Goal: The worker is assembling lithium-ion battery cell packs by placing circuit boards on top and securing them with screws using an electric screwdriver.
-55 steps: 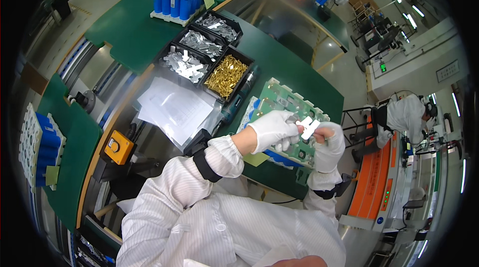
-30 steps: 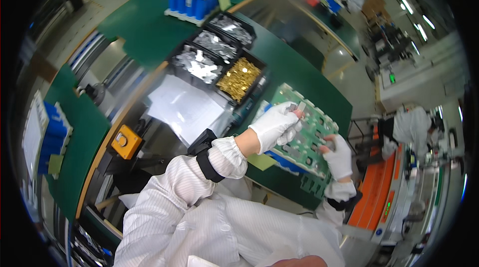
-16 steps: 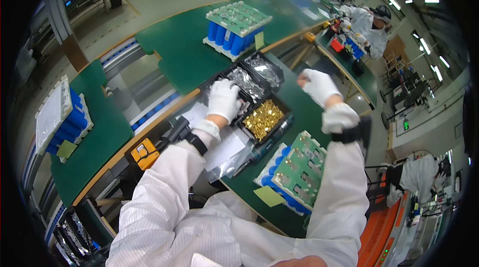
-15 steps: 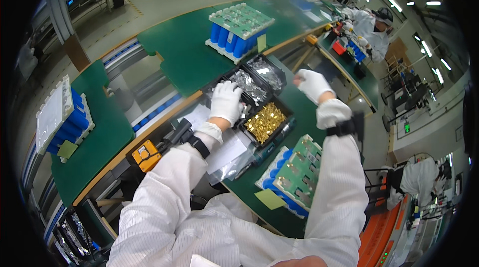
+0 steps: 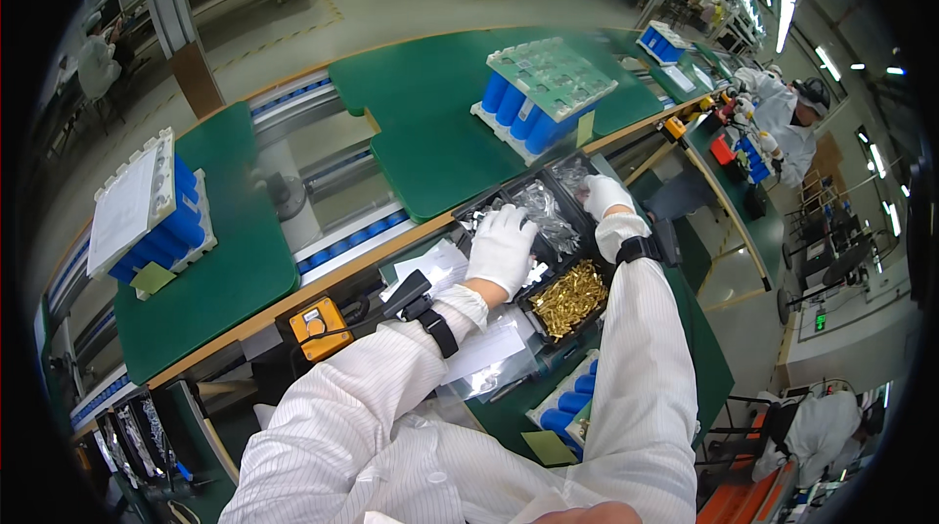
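My left hand [image 5: 503, 252], in a white glove, rests over the near-left black bin with its fingers spread. Small silver metal pieces [image 5: 546, 219] lie beside its fingertips. At the far bin, my gloved right hand [image 5: 606, 197] reaches down to shiny silver parts [image 5: 567, 173]; its fingertips are partly hidden, so any hold on a part cannot be made out. Brass-coloured small parts [image 5: 569, 299] fill the bin between my forearms. Below it, a blue cell pack [image 5: 565, 405] is partly covered by my right arm.
Across the green bench stands a blue cell pack [image 5: 548, 93] with a green-white top; another pack [image 5: 156, 206] is at the left. A yellow control box [image 5: 321, 330] sits at the bench edge. Papers [image 5: 481, 348] lie under my left wrist. A co-worker [image 5: 790, 118] works at the right.
My right hand has moved left and down from above the bench edge to the far bin. My left hand stays over its bin. The view has shifted, and my right arm now covers more of the near pack.
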Available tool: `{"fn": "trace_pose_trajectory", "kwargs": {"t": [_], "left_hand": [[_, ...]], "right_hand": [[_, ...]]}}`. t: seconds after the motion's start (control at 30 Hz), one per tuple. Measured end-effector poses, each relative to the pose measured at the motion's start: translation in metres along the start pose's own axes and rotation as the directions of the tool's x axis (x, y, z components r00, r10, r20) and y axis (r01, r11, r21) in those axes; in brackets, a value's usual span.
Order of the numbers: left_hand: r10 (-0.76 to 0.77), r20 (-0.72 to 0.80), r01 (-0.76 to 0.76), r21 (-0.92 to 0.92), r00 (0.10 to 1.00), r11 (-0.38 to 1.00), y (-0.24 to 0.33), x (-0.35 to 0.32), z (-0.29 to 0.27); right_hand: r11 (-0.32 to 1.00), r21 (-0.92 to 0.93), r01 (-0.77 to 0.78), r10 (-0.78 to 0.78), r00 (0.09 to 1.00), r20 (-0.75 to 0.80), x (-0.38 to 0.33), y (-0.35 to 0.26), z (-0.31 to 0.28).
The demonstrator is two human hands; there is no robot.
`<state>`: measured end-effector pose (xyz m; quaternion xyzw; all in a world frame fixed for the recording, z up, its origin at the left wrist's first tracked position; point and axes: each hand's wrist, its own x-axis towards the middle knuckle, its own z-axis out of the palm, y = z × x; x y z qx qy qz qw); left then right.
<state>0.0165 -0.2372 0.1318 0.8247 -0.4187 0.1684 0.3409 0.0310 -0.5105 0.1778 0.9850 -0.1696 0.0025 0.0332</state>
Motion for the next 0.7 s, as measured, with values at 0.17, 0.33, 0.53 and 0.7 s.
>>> {"fn": "trace_pose_trajectory", "kwargs": {"t": [0.17,0.33,0.53,0.7], "left_hand": [[-0.006,-0.025,0.006,-0.015,1.0,1.0,-0.005,-0.001,0.001],[0.003,-0.033,-0.004,-0.026,0.999,1.0,0.002,-0.001,0.004],[-0.042,-0.082,0.031,-0.13,0.996,0.991,-0.002,-0.006,-0.005],[-0.199,0.385,0.434,-0.807,0.901,0.4,0.017,-0.003,-0.023]], "right_hand": [[0.993,-0.017,-0.118,0.117,0.992,-0.049,-0.004,-0.015,-0.021],[0.965,0.16,-0.206,0.217,0.975,-0.053,-0.009,0.008,-0.032],[0.942,0.33,-0.069,0.04,0.995,0.093,-0.057,-0.033,-0.095],[0.965,0.252,0.073,-0.112,0.984,0.142,-0.155,-0.087,-0.138]]}}
